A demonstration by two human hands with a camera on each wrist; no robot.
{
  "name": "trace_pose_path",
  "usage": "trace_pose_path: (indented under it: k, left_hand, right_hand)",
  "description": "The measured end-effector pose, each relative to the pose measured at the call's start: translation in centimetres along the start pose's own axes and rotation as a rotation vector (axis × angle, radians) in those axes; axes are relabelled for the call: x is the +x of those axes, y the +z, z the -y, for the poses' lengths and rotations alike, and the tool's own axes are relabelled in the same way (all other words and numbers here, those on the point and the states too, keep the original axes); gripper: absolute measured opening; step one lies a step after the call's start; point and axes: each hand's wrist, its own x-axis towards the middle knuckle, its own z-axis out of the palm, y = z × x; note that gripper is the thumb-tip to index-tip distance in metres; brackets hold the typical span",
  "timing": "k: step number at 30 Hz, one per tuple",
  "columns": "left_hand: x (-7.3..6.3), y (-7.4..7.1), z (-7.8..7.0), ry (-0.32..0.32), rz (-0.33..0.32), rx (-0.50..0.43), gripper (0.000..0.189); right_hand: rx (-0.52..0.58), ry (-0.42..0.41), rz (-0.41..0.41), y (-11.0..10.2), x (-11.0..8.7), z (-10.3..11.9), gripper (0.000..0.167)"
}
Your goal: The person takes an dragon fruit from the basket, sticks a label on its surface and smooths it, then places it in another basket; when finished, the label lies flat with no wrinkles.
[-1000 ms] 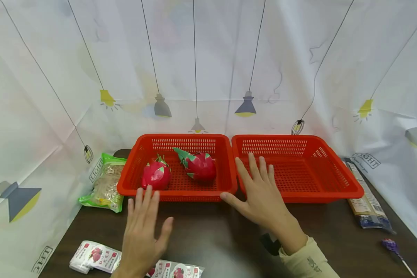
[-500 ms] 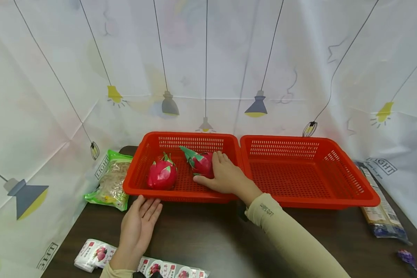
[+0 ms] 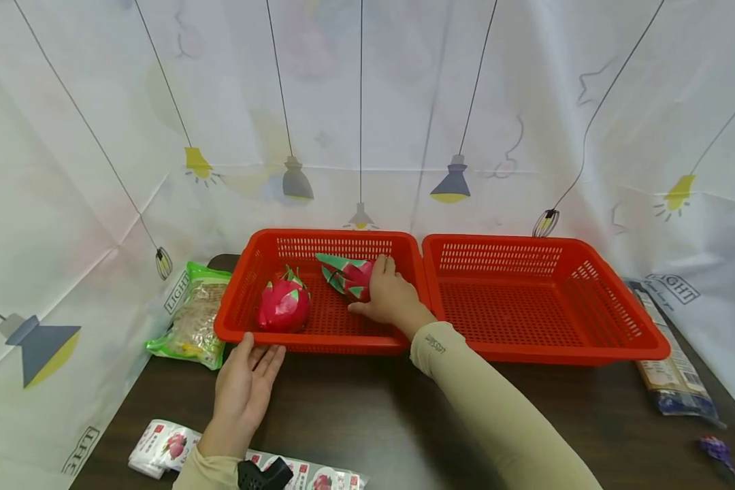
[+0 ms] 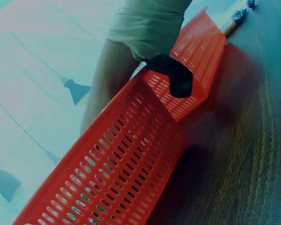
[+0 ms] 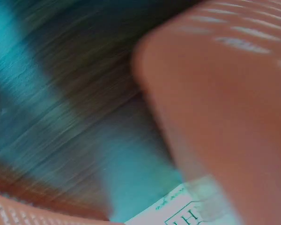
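Two red dragon fruits with green tips are in the left red plastic basket. My right hand (image 3: pixel 392 298) reaches over its front rim and grips the right-hand dragon fruit (image 3: pixel 346 275), covering its right side. The other dragon fruit (image 3: pixel 284 303) sits at the left of the same basket (image 3: pixel 318 341). At the front left rim is my left hand (image 3: pixel 243 388), palm up, fingers extended below the rim and thumb tip right at it. In the left wrist view, the slotted basket wall (image 4: pixel 117 164) fills the middle. The right wrist view is blurred, with a basket wall (image 5: pixel 215 93) close up.
A second red basket (image 3: pixel 545 355) adjoins on the right with nothing in it. A green-edged bag (image 3: pixel 196 316) lies at left, a long packet (image 3: pixel 676 378) and a lollipop (image 3: pixel 715 449) at right. A roll of dragon-fruit labels (image 3: pixel 162 446) stretches along the table front.
My right hand has moved left from the right basket onto the right-hand dragon fruit, which has tilted in its grip. My left hand has turned palm up, and its thumb has risen to the rim.
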Motion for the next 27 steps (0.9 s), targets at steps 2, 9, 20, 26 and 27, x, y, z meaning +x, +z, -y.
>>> trace_pose_path:
  k: [2, 9, 20, 26, 27]
  left_hand:
    - [0.0, 0.0, 0.0, 0.0, -0.002, -0.002, 0.049]
    - [0.0, -0.1, 0.1, 0.013, -0.004, 0.015, 0.045]
    - [0.0, 0.1, 0.2, 0.03, -0.006, 0.036, 0.052]
    - [0.0, -0.1, 0.2, 0.024, -0.016, 0.056, 0.062]
    - [0.0, -0.1, 0.2, 0.022, -0.019, 0.056, 0.062]
  right_hand:
    - [-0.026, 0.005, -0.001, 0.6, 0.3, -0.2, 0.12]
    - [-0.057, -0.018, -0.044, 1.3, 1.0, -0.6, 0.115]
    - [-0.043, -0.05, -0.055, 1.2, 1.6, -0.6, 0.109]
    - [0.026, -0.074, -0.036, 1.3, 1.3, -0.5, 0.106]
    - [0.046, -0.081, -0.032, 1.3, 1.2, -0.5, 0.104]
